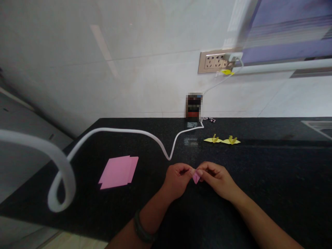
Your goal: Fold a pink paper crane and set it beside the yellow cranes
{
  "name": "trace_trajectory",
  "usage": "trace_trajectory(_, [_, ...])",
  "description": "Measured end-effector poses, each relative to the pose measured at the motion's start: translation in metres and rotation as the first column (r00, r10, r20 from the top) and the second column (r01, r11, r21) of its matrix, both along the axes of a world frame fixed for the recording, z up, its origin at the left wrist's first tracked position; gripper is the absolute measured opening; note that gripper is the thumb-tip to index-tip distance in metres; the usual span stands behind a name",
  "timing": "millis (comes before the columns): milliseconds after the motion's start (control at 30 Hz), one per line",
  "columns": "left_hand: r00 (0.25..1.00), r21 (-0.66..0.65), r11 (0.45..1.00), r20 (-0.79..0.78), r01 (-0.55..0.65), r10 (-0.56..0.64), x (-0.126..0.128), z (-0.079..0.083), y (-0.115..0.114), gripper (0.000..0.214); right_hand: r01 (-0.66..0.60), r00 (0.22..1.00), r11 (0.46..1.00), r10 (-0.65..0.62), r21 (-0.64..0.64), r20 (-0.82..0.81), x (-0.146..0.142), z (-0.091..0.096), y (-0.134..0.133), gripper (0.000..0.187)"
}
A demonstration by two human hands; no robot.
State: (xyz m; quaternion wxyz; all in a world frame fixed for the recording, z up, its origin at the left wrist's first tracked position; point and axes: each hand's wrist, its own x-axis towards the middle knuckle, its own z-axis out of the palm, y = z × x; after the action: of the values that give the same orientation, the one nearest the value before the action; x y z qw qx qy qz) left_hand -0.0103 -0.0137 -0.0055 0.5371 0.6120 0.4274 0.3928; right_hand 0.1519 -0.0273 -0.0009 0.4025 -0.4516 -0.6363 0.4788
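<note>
A small folded piece of pink paper [196, 177] is pinched between both hands above the dark countertop, its pointed end facing down toward me. My left hand [178, 180] grips its left side between thumb and fingers. On the other side, my right hand [218, 178] pinches the paper's right edge. The fingertips cover most of the upper part. To the left lie several flat pink paper sheets [118, 172], stacked unevenly. Two yellow folded paper cranes [231, 140] sit side by side beyond my right hand.
A white cable [135, 131] loops across the left of the black countertop [280, 180]. It runs to a phone-like device [194, 107], blurred out, leaning against the tiled wall. Above are a wall socket [216, 61] with a plugged charger and a sink edge [315, 127] at right.
</note>
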Motion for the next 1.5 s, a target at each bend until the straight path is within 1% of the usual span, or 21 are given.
trace_trajectory(67, [1.000,-0.015,1.000,0.011,0.024,-0.023,0.0007,-0.0001,0.0004,0.024,0.027,0.999,1.000,-0.027,0.002,0.020,-0.0009,-0.0013,0.0006,0.018])
trace_trajectory(167, [0.997,-0.071,0.995,0.053,0.065,-0.061,0.0022,-0.0014,0.0023,0.029,0.050,0.999,0.999,-0.050,-0.006,0.018,-0.0006,-0.0023,0.0020,0.019])
trace_trajectory(233, [0.996,-0.096,0.994,0.067,0.061,-0.055,0.0029,-0.0029,0.0037,0.031,0.067,0.998,0.998,-0.067,-0.008,0.010,-0.0001,-0.0026,0.0028,0.019])
trace_trajectory(300, [0.999,-0.061,0.998,0.035,0.018,-0.016,0.0028,-0.0044,0.0044,0.030,0.082,0.996,0.997,-0.082,0.006,0.025,0.0000,-0.0034,0.0032,0.019])
trace_trajectory(400, [0.998,0.045,0.998,-0.052,-0.040,0.042,0.0014,-0.0059,0.0037,0.024,0.092,0.993,0.995,-0.095,0.040,0.076,-0.0011,-0.0055,0.0029,0.019])
trace_trajectory(500, [0.992,0.107,0.994,-0.115,-0.039,0.051,0.0003,-0.0063,0.0019,0.022,0.071,0.988,0.995,-0.080,0.068,0.135,-0.0029,-0.0067,0.0016,0.019])
trace_trajectory(600, [0.990,0.123,0.992,-0.133,-0.022,0.038,0.0008,-0.0054,0.0008,0.021,0.057,0.981,0.991,-0.078,0.124,0.179,-0.0050,-0.0047,-0.0006,0.020])
trace_trajectory(733, [0.997,0.087,0.996,-0.068,-0.026,0.032,0.0022,-0.0038,0.0014,0.020,0.076,0.973,0.978,-0.116,0.195,0.201,-0.0081,-0.0005,-0.0022,0.022])
trace_trajectory(800, [0.999,0.071,0.997,-0.036,-0.035,0.038,0.0021,-0.0038,0.0022,0.020,0.104,0.971,0.975,-0.141,0.195,0.190,-0.0092,-0.0004,-0.0015,0.021])
trace_trajectory(867, [0.998,0.068,0.997,-0.031,-0.046,0.048,0.0016,-0.0043,0.0028,0.020,0.113,0.978,0.983,-0.136,0.143,0.161,-0.0095,-0.0022,-0.0001,0.019])
trace_trajectory(933, [0.997,0.072,0.995,-0.042,-0.065,0.068,0.0012,-0.0049,0.0029,0.020,0.087,0.987,0.994,-0.095,0.067,0.129,-0.0091,-0.0047,0.0012,0.019])
trace_trajectory(1000, [0.994,0.086,0.993,-0.055,-0.084,0.089,0.0014,-0.0048,0.0024,0.019,0.069,0.991,0.997,-0.072,0.032,0.114,-0.0083,-0.0064,0.0017,0.020])
trace_trajectory(1167, [0.993,0.106,0.989,-0.052,-0.100,0.106,0.0026,-0.0021,0.0008,0.017,0.122,0.981,0.982,-0.141,0.144,0.133,-0.0065,-0.0044,0.0001,0.020])
trace_trajectory(1267, [0.991,0.107,0.989,-0.068,-0.105,0.113,0.0021,-0.0015,0.0012,0.017,0.112,0.982,0.986,-0.129,0.122,0.142,-0.0061,-0.0035,0.0002,0.024])
trace_trajectory(1333, [0.990,0.108,0.988,-0.079,-0.111,0.120,0.0022,-0.0017,0.0015,0.017,0.136,0.975,0.984,-0.154,0.117,0.162,-0.0062,-0.0043,0.0007,0.026])
trace_trajectory(1433, [0.995,0.061,0.994,-0.045,-0.086,0.089,0.0043,-0.0013,0.0009,0.018,0.223,0.951,0.961,-0.251,0.164,0.178,-0.0068,-0.0065,0.0008,0.026])
trace_trajectory(1500, [1.000,-0.008,1.000,0.013,-0.011,0.011,0.0064,-0.0003,0.0000,0.020,0.262,0.943,0.951,-0.288,0.165,0.166,-0.0071,-0.0081,0.0005,0.027])
